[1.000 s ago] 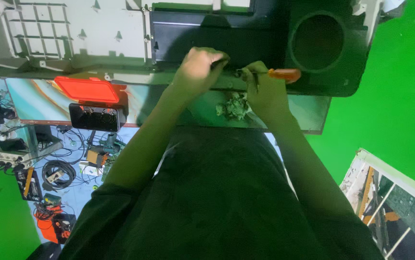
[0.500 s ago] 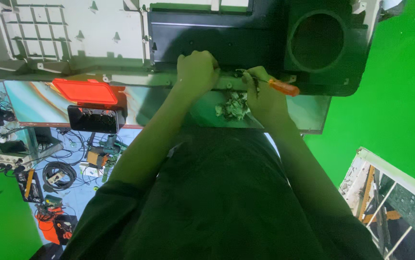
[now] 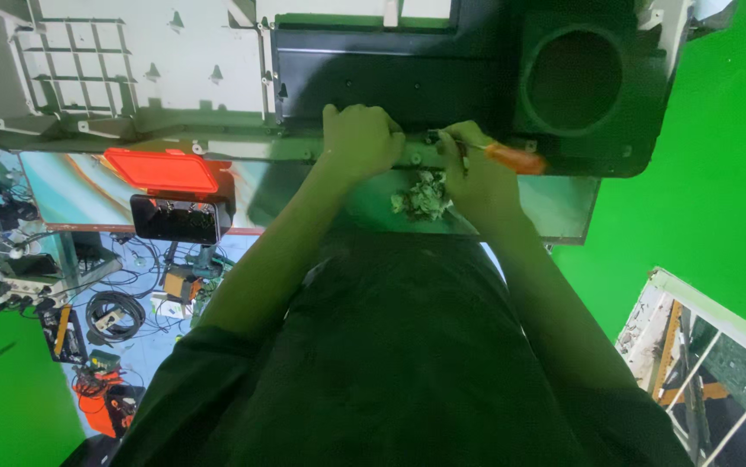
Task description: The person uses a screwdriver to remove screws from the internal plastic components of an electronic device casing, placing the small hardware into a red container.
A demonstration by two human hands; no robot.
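The picture is upside down, with my torso filling the lower half. My right hand (image 3: 475,173) grips an orange-handled screwdriver (image 3: 511,157) whose tip points left at the edge of a large black and grey plastic housing (image 3: 373,69). My left hand (image 3: 360,138) rests closed on that same edge, just left of the screwdriver tip. A crumpled pale wad (image 3: 423,195) lies on the table between my wrists. The black part of the housing has a big round opening (image 3: 573,79).
An orange-lidded box (image 3: 165,170) and a dark device (image 3: 176,219) sit on the table (image 3: 563,207) at left. Cables, tools and an orange item (image 3: 100,402) litter the floor at lower left. Green backdrop on the right; a framed circuit board (image 3: 740,367) at lower right.
My right hand has tilted the screwdriver and shifted slightly right along the housing edge. My left hand has stayed closed on the edge with little movement.
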